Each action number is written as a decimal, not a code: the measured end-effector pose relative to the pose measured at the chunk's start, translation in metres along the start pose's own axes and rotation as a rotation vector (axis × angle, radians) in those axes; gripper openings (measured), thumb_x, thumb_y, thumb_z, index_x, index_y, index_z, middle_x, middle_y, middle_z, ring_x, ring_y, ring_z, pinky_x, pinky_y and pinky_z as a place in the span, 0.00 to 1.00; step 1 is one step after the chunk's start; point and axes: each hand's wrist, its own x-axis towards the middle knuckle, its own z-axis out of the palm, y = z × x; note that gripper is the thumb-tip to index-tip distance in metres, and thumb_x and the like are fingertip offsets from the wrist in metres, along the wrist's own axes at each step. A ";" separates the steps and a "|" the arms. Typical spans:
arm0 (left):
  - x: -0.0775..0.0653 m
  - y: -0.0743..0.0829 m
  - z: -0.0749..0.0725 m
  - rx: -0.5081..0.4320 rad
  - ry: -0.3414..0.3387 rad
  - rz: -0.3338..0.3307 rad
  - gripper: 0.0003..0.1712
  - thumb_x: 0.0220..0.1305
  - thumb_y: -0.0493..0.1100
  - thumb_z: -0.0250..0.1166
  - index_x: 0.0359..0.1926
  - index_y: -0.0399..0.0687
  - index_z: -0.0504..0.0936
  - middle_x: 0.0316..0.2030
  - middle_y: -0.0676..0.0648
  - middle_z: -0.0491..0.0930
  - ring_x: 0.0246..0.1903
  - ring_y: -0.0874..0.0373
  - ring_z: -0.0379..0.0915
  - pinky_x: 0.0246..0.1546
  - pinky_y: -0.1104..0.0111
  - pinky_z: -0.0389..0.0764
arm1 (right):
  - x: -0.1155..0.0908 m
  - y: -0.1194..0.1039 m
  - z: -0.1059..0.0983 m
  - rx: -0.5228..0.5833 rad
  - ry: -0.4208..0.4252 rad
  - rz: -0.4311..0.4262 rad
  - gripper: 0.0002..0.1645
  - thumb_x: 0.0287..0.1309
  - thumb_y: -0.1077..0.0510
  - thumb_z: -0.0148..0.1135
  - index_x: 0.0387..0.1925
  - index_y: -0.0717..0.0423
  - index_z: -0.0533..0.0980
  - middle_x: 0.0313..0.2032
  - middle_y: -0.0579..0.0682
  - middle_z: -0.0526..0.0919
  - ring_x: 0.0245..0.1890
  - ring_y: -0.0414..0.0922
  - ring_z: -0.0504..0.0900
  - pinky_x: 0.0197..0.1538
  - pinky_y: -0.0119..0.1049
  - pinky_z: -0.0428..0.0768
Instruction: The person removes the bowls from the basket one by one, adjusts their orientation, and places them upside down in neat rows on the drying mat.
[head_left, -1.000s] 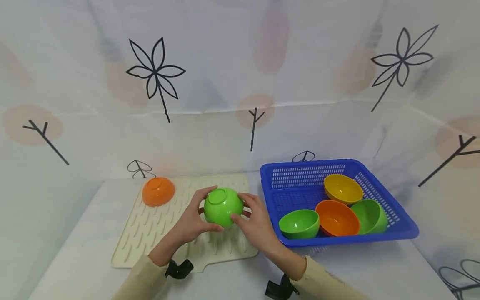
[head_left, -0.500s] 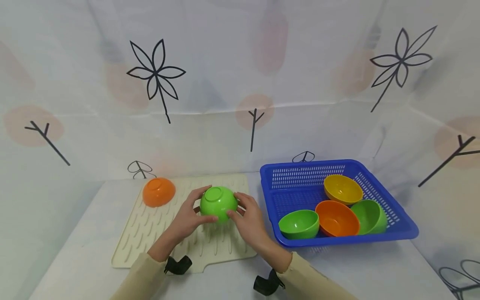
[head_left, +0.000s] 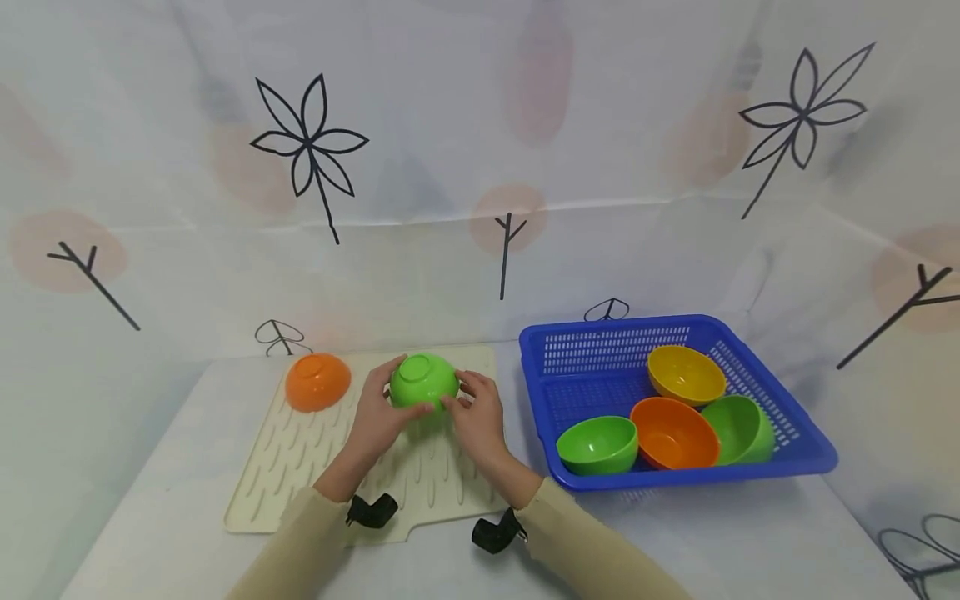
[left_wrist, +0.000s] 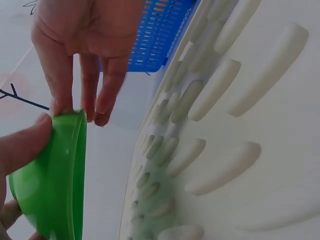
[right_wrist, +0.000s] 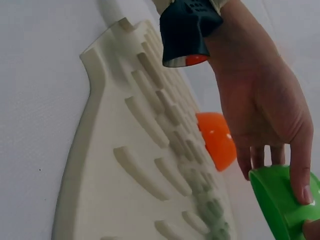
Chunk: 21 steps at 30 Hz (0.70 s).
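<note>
A green bowl is held upside down over the cream ridged drying mat. The left hand grips its left side, thumb across the near side. From the right, the right hand pinches the rim between thumb and fingers. In the left wrist view the green bowl hangs apart from the mat's ridges. The right wrist view shows the other thumb and fingers on the same bowl. An orange bowl lies upside down at the mat's far left corner.
A blue plastic basket stands to the right. In it lie a yellow bowl, an orange bowl and two green bowls, one at the front left, one at the right. Patterned cloth rises behind the table.
Both hands have carried the green bowl away from the body and a little to the left, farther over the mat. The orange bowl and the basket have stayed put.
</note>
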 end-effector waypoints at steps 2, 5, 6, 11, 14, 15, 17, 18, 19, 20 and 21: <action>0.003 -0.001 0.001 0.019 0.039 -0.018 0.52 0.49 0.41 0.80 0.73 0.44 0.64 0.68 0.39 0.62 0.66 0.45 0.58 0.65 0.44 0.61 | 0.002 0.004 0.005 -0.014 0.010 0.000 0.26 0.59 0.70 0.66 0.60 0.66 0.75 0.63 0.58 0.70 0.60 0.56 0.74 0.58 0.45 0.78; 0.008 -0.003 0.002 0.040 0.079 -0.033 0.52 0.50 0.41 0.80 0.73 0.42 0.63 0.68 0.37 0.62 0.66 0.44 0.59 0.65 0.46 0.63 | 0.004 0.009 0.011 -0.026 -0.008 -0.012 0.25 0.61 0.69 0.65 0.61 0.67 0.75 0.64 0.58 0.71 0.63 0.55 0.72 0.60 0.46 0.77; 0.009 -0.004 0.002 0.047 0.089 -0.033 0.52 0.50 0.41 0.80 0.73 0.41 0.63 0.68 0.36 0.62 0.66 0.43 0.59 0.65 0.46 0.63 | 0.004 0.010 0.013 -0.021 -0.021 -0.017 0.26 0.61 0.69 0.64 0.61 0.68 0.74 0.65 0.58 0.71 0.65 0.55 0.70 0.61 0.46 0.76; 0.017 -0.011 0.000 0.085 0.099 -0.033 0.52 0.50 0.42 0.79 0.73 0.38 0.62 0.69 0.33 0.61 0.67 0.39 0.58 0.66 0.44 0.62 | 0.009 0.013 0.021 -0.031 -0.081 -0.073 0.26 0.62 0.70 0.62 0.62 0.72 0.72 0.67 0.62 0.69 0.67 0.57 0.68 0.62 0.44 0.75; 0.022 -0.016 -0.003 0.082 0.086 -0.072 0.52 0.51 0.41 0.79 0.73 0.38 0.61 0.69 0.33 0.60 0.68 0.38 0.56 0.68 0.44 0.59 | 0.013 0.015 0.026 -0.051 -0.106 -0.073 0.26 0.63 0.69 0.63 0.62 0.72 0.72 0.67 0.64 0.69 0.67 0.58 0.68 0.62 0.42 0.75; 0.023 -0.018 -0.003 0.080 0.083 -0.084 0.53 0.51 0.41 0.79 0.73 0.38 0.60 0.70 0.33 0.59 0.68 0.38 0.56 0.68 0.44 0.58 | 0.015 0.016 0.028 -0.054 -0.117 -0.060 0.26 0.63 0.68 0.63 0.62 0.72 0.72 0.67 0.64 0.69 0.67 0.58 0.68 0.62 0.41 0.75; 0.027 -0.020 -0.004 0.069 0.079 -0.109 0.53 0.52 0.40 0.78 0.73 0.37 0.59 0.70 0.32 0.58 0.69 0.38 0.55 0.69 0.44 0.58 | 0.018 0.017 0.032 -0.064 -0.138 -0.031 0.27 0.64 0.66 0.63 0.63 0.70 0.72 0.68 0.62 0.68 0.67 0.57 0.68 0.63 0.41 0.74; 0.028 -0.021 -0.005 0.060 0.082 -0.120 0.53 0.52 0.40 0.78 0.74 0.36 0.59 0.71 0.33 0.58 0.69 0.38 0.55 0.69 0.44 0.58 | 0.019 0.018 0.034 -0.058 -0.152 -0.011 0.27 0.65 0.65 0.63 0.64 0.69 0.71 0.69 0.62 0.67 0.68 0.57 0.67 0.63 0.42 0.74; 0.029 -0.022 -0.006 0.051 0.088 -0.130 0.52 0.52 0.40 0.77 0.74 0.36 0.58 0.71 0.33 0.58 0.69 0.38 0.54 0.69 0.44 0.58 | 0.020 0.018 0.037 -0.064 -0.163 -0.002 0.27 0.65 0.64 0.63 0.64 0.68 0.71 0.69 0.61 0.66 0.68 0.57 0.67 0.64 0.42 0.73; 0.031 -0.022 -0.007 0.049 0.098 -0.137 0.52 0.53 0.41 0.77 0.74 0.36 0.58 0.71 0.33 0.58 0.69 0.39 0.54 0.69 0.45 0.58 | 0.020 0.017 0.039 -0.070 -0.175 0.013 0.28 0.65 0.63 0.63 0.65 0.66 0.71 0.70 0.60 0.66 0.68 0.57 0.67 0.64 0.43 0.73; 0.032 -0.023 -0.007 0.042 0.108 -0.147 0.52 0.53 0.41 0.77 0.74 0.36 0.58 0.71 0.33 0.58 0.69 0.39 0.54 0.69 0.45 0.58 | 0.021 0.017 0.042 -0.079 -0.186 0.020 0.28 0.65 0.63 0.63 0.66 0.65 0.70 0.70 0.59 0.65 0.68 0.57 0.67 0.64 0.44 0.73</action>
